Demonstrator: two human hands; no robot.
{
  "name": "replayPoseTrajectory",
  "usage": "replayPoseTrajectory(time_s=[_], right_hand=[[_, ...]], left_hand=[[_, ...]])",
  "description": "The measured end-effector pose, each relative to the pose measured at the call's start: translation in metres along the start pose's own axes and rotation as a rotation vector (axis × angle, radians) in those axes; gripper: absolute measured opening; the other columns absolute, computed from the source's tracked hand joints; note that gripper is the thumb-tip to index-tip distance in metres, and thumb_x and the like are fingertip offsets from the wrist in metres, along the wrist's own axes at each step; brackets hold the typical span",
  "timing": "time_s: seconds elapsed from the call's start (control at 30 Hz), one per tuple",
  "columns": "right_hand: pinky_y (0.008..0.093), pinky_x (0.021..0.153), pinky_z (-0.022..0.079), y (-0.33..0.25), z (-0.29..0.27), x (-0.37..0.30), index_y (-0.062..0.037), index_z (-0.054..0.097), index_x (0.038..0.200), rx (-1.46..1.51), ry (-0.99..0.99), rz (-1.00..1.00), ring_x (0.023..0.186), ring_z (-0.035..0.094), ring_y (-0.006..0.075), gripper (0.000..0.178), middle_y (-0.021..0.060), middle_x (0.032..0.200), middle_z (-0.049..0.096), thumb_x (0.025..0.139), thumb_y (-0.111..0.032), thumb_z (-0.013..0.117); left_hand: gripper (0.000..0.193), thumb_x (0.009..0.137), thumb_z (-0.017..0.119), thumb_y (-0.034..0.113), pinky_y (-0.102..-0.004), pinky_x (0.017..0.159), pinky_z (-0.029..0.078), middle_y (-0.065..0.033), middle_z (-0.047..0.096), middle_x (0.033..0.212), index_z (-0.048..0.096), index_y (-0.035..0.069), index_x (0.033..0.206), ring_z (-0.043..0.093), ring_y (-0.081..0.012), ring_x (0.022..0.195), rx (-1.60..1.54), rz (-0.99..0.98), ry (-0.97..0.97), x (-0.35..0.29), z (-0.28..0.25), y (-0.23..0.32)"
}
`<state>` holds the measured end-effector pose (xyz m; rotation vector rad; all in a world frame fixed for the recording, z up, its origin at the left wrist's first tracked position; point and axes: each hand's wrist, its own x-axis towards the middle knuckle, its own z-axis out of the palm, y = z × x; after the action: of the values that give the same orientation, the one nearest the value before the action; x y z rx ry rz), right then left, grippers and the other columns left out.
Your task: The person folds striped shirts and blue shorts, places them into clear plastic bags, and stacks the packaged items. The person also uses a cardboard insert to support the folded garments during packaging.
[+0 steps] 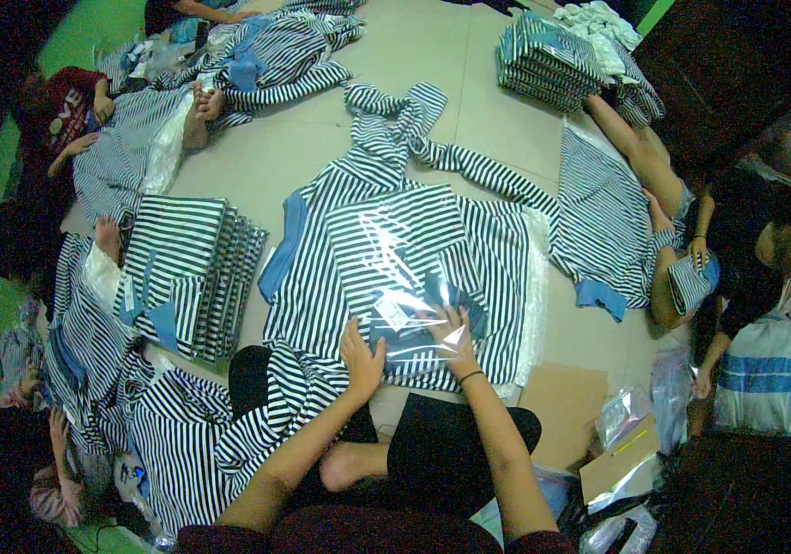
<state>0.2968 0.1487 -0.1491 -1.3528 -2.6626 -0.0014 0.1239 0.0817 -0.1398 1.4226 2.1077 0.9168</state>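
Note:
In front of me a folded black-and-white striped shirt in a clear plastic bag [386, 240] lies on spread striped garments [501, 295]. Light glares off its plastic, and a dark patch with a white label shows near its lower end. My right hand [451, 337] rests on that lower part with its fingers spread. At the lower left edge of the bag, my left hand [362, 358] lies with its fingers stretched out, touching or close to the plastic. Neither hand grips anything.
Stacks of bagged striped shirts stand at the left [187, 277] and far right [548, 65]. Striped cloth [183, 443] heaps by my left knee. Brown cardboard [566, 415] and plastic bags [626, 462] lie at the right. Other people sit around with striped garments.

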Motion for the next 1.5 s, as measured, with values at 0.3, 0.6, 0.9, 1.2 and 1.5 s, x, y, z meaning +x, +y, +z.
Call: replayPoseTrajectory(time_s=[0.3,0.6,0.9,1.2,1.5], right_hand=[[0.0444,0.095,0.020,0.000,-0.005,0.003,-0.0158,0.024,0.127,0.061,-0.145,0.149,0.120,0.024,0.0285,0.053,0.0120,0.132,0.020,0.077,-0.020,0.041],[0.0451,0.096,0.018,-0.005,-0.001,-0.011,-0.0063,0.016,0.129,0.097,-0.129,0.285,0.120,0.017,0.0376,0.061,0.0160,0.133,0.014,0.078,-0.033,0.038],[0.0418,0.096,0.021,-0.002,-0.017,-0.022,0.0027,0.019,0.125,0.208,-0.113,0.348,0.119,0.020,0.0351,0.073,0.0203,0.131,0.017,0.076,-0.043,0.046],[0.0352,0.088,0.034,-0.001,-0.095,-0.075,0.0005,0.046,0.107,0.459,-0.471,0.227,0.105,0.041,0.0308,0.035,0.0201,0.113,0.043,0.076,-0.017,0.048],[0.0354,0.075,0.040,0.011,-0.069,-0.043,0.0021,0.051,0.093,0.489,0.191,0.655,0.086,0.050,0.0311,0.023,0.0171,0.092,0.052,0.077,-0.014,0.047]], left_hand=[[0.064,0.069,0.057,0.022,-0.0430,0.093,0.018,-0.0214,0.032,0.117,0.025,-0.003,0.119,0.027,-0.0341,0.110,0.047,-0.011,-0.006,-0.002,0.002,0.000],[0.066,0.067,0.060,0.022,-0.0418,0.093,0.018,-0.0204,0.034,0.114,0.027,-0.005,0.117,0.028,-0.0324,0.108,0.027,-0.010,0.024,-0.002,0.003,-0.002],[0.079,0.053,0.075,0.026,-0.0294,0.066,0.041,-0.0161,0.048,0.085,0.032,-0.007,0.110,0.048,-0.0235,0.074,-0.233,-0.387,-0.156,0.016,-0.006,-0.014],[0.053,0.069,0.061,0.013,-0.0227,0.052,0.041,-0.0105,0.054,0.078,0.036,-0.010,0.110,0.051,-0.0129,0.062,-0.647,-0.591,-0.402,0.053,-0.032,-0.025],[0.028,0.062,0.066,0.008,-0.0213,0.052,0.041,-0.0038,0.053,0.066,0.053,-0.003,0.084,0.050,-0.0121,0.056,-0.469,-0.449,-0.177,0.098,-0.036,-0.041]])
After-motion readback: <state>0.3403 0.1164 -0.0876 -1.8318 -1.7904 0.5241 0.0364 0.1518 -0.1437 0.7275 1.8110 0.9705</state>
